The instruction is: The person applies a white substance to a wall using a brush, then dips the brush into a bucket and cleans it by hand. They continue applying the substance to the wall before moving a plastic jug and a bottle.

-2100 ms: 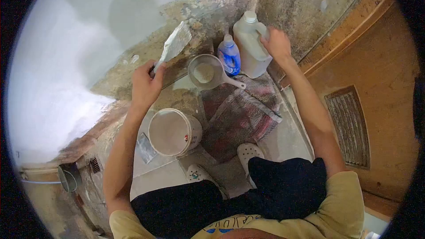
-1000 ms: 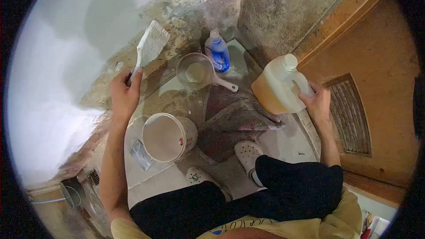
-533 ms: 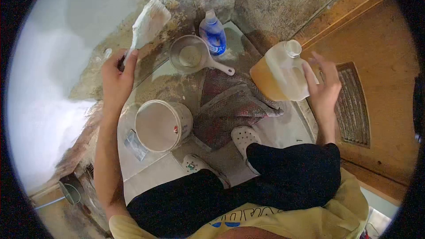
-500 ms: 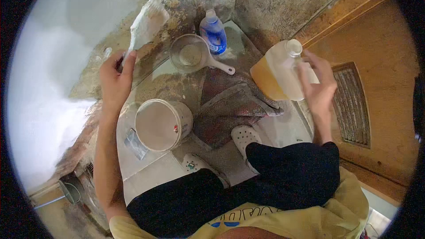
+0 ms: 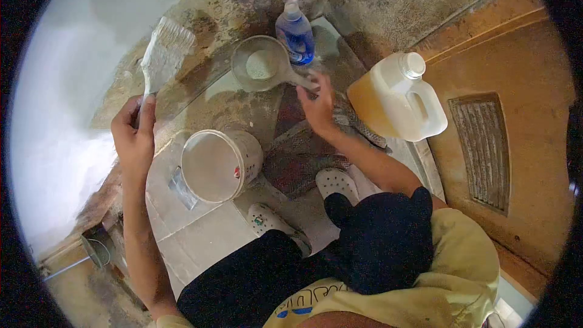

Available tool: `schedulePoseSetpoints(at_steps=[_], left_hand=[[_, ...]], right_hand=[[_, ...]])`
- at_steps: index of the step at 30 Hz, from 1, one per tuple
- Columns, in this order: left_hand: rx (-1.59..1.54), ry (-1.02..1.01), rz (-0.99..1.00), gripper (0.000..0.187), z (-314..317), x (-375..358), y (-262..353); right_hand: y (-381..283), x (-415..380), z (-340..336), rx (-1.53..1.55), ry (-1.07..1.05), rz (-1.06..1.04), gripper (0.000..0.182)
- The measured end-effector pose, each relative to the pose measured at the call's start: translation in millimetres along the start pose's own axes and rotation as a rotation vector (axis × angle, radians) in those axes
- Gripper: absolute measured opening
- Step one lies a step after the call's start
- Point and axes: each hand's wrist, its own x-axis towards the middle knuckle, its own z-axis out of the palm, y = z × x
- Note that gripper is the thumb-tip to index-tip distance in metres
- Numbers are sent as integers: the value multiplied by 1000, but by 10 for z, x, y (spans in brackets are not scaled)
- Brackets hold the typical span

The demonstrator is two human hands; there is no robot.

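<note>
My left hand (image 5: 135, 136) is closed around the handle of a wide paintbrush (image 5: 167, 48), held up in front of the wall with its whitish bristles pointing up. My right hand (image 5: 319, 106) is at the handle end of a pale plastic dipper (image 5: 252, 64), thumb and fingers on either side of the handle. The dipper rests on the floor, and a whitish round patch shows in its bowl. Behind it stands a blue bottle (image 5: 296, 39) with a white cap. To the right of my right hand is a capped jug (image 5: 395, 97) of yellowish liquid.
A white bucket (image 5: 250, 152) stands on the tiles near my feet, with a small packet (image 5: 182, 188) beside it. A dark cloth (image 5: 297, 158) lies on the floor. The stained wall (image 5: 231, 0) rises ahead; a wooden door (image 5: 525, 140) with a vent is at right.
My right hand has left the jug and moved left to the dipper's handle. My left hand has shifted left and slightly down with the paintbrush. The jug stays on the floor.
</note>
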Motion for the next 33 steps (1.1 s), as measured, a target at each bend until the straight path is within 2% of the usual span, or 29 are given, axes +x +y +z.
schedulePoseSetpoints(at_steps=[1,3,6,10,12,15,19,26,28,29,33], left_hand=[[4,1,-1,31,15,8,30],[-1,0,-1,31,55,28,82],[-17,-27,15,30,96,98,76],[-8,-51,31,30,131,189,155],[-56,-65,22,31,148,218,197],[-63,-34,51,31,183,237,227],[-97,-23,45,29,199,249,266],[-59,-21,58,30,157,293,210],[-48,-28,71,30,158,279,210],[-56,-23,60,31,164,250,293],[-53,-20,62,31,171,250,255]], right_hand=[[42,107,36,4,-1,1,48],[102,325,81,-74,188,-112,52],[177,632,163,-128,298,-124,53],[232,851,150,-174,335,-236,51],[289,889,142,-226,322,-324,45],[344,918,152,-231,324,-331,42],[290,968,128,-238,247,-253,43],[392,1047,106,-281,208,-316,46],[373,1073,61,-438,123,-303,47],[367,1075,50,-438,89,-217,48],[333,1072,1,-458,33,-310,47]])
